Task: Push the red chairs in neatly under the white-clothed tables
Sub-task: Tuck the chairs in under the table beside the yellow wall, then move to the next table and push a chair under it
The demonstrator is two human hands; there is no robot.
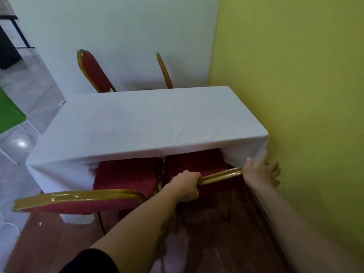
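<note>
Currently we grip the gold top rail of the right red chair (204,164) with the left hand (187,185) closed around it; the right hand (260,172) rests open-fingered at its right end. Its seat sits partly under the white-clothed table (149,123), beside the yellow wall (295,75).

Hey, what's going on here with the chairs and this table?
A person is tucking red chairs under a white-clothed table that stands against a yellow-green wall. The left hand grips the gold top rail of the near right chair, whose seat is already partly under the cloth. The right hand rests open at the rail's other end. The near left chair sits alongside, and two more chairs stand on the far side.
</note>
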